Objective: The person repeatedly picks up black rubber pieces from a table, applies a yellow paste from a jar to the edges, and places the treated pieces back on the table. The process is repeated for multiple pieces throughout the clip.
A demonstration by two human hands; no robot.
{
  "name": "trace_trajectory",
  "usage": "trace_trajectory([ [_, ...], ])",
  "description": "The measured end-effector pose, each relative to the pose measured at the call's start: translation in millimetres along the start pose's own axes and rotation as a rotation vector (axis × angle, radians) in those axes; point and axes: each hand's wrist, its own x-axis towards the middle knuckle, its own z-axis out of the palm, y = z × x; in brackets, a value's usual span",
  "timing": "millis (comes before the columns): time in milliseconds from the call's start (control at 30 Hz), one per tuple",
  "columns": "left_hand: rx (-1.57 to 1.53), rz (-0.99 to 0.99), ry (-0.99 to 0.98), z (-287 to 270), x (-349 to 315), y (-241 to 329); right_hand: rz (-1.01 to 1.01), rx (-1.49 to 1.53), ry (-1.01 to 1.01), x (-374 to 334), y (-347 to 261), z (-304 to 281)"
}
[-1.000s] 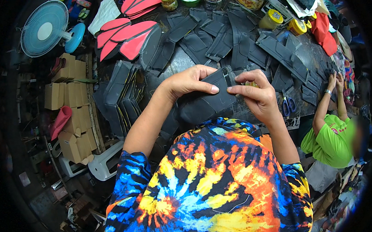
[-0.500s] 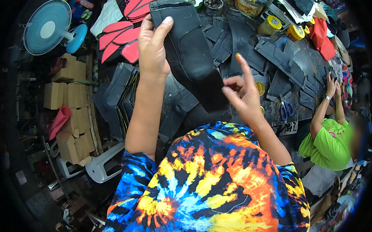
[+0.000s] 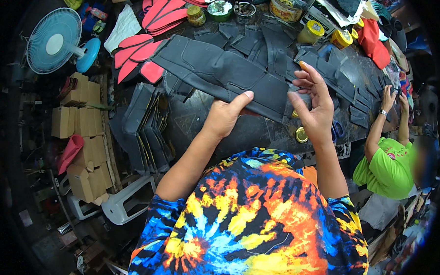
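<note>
My left hand (image 3: 227,116) grips the lower edge of a long black stitched leather piece (image 3: 217,69), shaped like a boot upper, with the thumb on top. The piece lies slantwise above the table, one end up at the left and the other down at the right. Close to its right end is my right hand (image 3: 316,101), raised with its fingers apart and holding nothing I can make out. The tip of one finger looks orange-yellow. Behind the piece lie more black leather pieces (image 3: 275,51) in a loose heap.
Left of me, folded black pieces (image 3: 143,126) stand stacked near red-pink cut pieces (image 3: 163,14). Jars with yellow lids (image 3: 313,30) and a bucket (image 3: 285,7) stand at the back. Blue-handled scissors (image 3: 338,128) lie beyond my right hand. A person in green (image 3: 386,169) works at right.
My left hand has moved down and right to the piece's lower edge. The piece has turned from steep to nearly level. My right hand has shifted right and its fingers have spread.
</note>
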Motion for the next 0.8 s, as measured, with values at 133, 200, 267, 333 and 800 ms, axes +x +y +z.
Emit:
trace_trajectory([
  [133,0.025,0.026,-0.052,9,-5,1,0.246,0.383,-0.018,-5,-1,-1],
  [200,0.027,0.037,-0.105,14,-7,-2,0.264,0.419,-0.011,-5,-1,0],
  [267,-0.010,-0.015,-0.069,15,-7,-1,0.228,0.425,0.002,-4,-1,0],
  [333,-0.040,-0.041,-0.070,13,-6,1,0.039,0.102,-0.021,-3,-1,0],
  [800,-0.135,-0.025,-0.096,10,-7,9,-0.239,-0.315,-0.010,1,0,-4],
])
